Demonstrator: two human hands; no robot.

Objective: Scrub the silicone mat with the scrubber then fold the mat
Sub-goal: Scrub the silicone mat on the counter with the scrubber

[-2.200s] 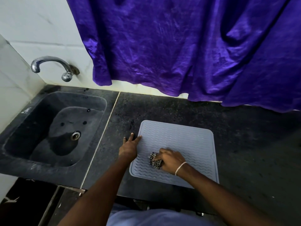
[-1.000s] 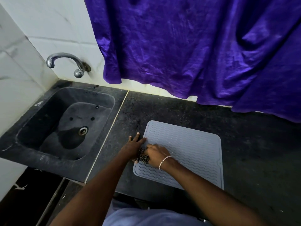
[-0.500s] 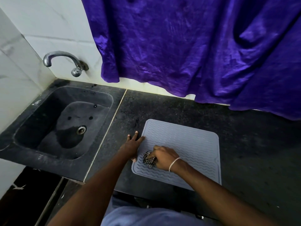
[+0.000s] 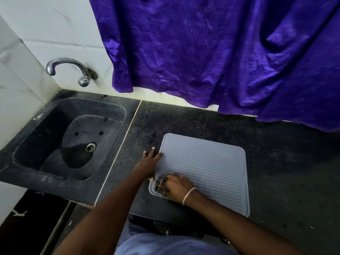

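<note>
The silicone mat [image 4: 206,170] is pinned by the flat, open left hand [image 4: 148,165] so it stays put; the scrubber [image 4: 160,184] is gripped by the right hand [image 4: 177,186].

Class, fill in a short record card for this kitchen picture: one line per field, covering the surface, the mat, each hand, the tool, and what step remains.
Surface: dark counter, sink on its left
Mat: grey mat lying flat, unfolded
Left hand: left hand pressed flat on the mat's left edge
Right hand: right hand gripping the scrubber
Tool: scrubber on the mat's near left corner
Backdrop: purple cloth hanging behind, tap over the sink
Remaining: folding not yet done
</note>
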